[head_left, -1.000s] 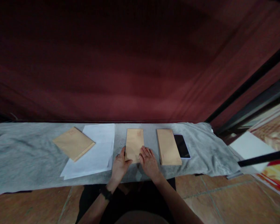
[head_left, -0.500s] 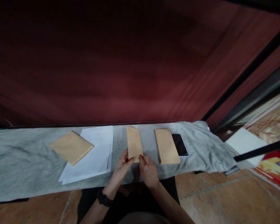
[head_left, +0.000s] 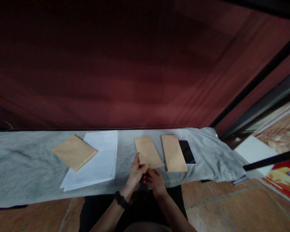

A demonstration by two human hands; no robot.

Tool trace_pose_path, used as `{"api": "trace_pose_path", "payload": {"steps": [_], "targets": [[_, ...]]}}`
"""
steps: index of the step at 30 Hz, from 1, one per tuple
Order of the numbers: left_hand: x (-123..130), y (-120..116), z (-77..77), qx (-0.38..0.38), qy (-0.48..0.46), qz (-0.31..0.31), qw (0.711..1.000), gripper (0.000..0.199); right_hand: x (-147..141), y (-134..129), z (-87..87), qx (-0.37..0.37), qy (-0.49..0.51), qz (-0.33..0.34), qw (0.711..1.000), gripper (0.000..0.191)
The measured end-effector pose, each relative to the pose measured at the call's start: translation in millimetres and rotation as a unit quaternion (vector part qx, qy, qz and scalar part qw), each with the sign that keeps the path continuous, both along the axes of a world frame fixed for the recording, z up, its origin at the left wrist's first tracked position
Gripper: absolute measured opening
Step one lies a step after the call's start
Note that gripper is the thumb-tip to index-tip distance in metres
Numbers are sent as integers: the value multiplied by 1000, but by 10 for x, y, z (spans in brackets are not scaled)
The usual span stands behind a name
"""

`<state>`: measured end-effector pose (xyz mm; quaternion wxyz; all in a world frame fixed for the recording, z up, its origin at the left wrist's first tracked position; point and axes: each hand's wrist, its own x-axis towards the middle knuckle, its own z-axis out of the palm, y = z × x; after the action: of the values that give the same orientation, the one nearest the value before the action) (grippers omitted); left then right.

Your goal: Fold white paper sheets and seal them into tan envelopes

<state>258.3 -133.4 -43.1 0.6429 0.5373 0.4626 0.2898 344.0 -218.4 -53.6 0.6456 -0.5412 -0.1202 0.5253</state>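
Note:
A brown paper envelope (head_left: 148, 150) lies tilted in the middle of the cloth, its near end between my hands. My left hand (head_left: 135, 172) grips its lower left corner, thumb over the paper and index finger pointing up along the side. At the near edge, the curled fingers of my right hand (head_left: 156, 181) pinch the envelope; the fingertips are partly hidden. To the right lies a stack of brown envelopes (head_left: 174, 153), partly over a dark-screened phone (head_left: 187, 152). On the left, more brown envelopes (head_left: 73, 152) rest askew on white paper sheets (head_left: 94, 170).
A grey cloth (head_left: 26, 164) covers the long narrow surface. Behind it rises a dark red panel (head_left: 135, 80). At the right stand a black bar (head_left: 270, 159), a white board (head_left: 255, 151) and a red and yellow package (head_left: 285, 175). Brown floor tiles (head_left: 215, 203) show below.
The middle envelope has turned, its near end swinging right toward the stack. My left index finger has lifted away from the others, and my right hand has shifted slightly nearer me.

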Motion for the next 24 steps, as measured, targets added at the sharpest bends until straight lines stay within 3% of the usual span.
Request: {"api": "trace_pose_path", "payload": {"steps": [2, 3, 6, 8, 11, 13, 15, 19, 24], "targets": [[-21, 58, 0, 16, 53, -19, 998, 91, 48, -36, 10, -47, 25, 67, 996, 52], [-42, 96, 6, 29, 87, -32, 995, 87, 81, -58, 14, -57, -9, 93, 994, 50], [-120, 203, 53, 87, 199, -63, 974, 73, 189, -149, 26, -43, -227, 102, 967, 42], [-174, 235, 102, 132, 271, -89, 949, 66, 262, -217, 31, 19, -420, 80, 904, 36], [-224, 208, 153, 212, 373, -115, 896, 55, 349, -287, 18, 85, -639, 88, 760, 38], [-209, 179, 147, 297, 417, -105, 852, 46, 379, -303, -10, 94, -718, 107, 682, 43], [-138, 185, 104, 396, 412, -98, 815, 42, 388, -304, -43, 93, -756, 119, 636, 46], [142, 355, -38, 512, 352, -147, 770, 49, 387, -302, -87, 78, -772, 129, 618, 46], [491, 720, -142, 505, 382, -195, 749, 57, 390, -300, -109, 75, -770, 132, 619, 46]]}}
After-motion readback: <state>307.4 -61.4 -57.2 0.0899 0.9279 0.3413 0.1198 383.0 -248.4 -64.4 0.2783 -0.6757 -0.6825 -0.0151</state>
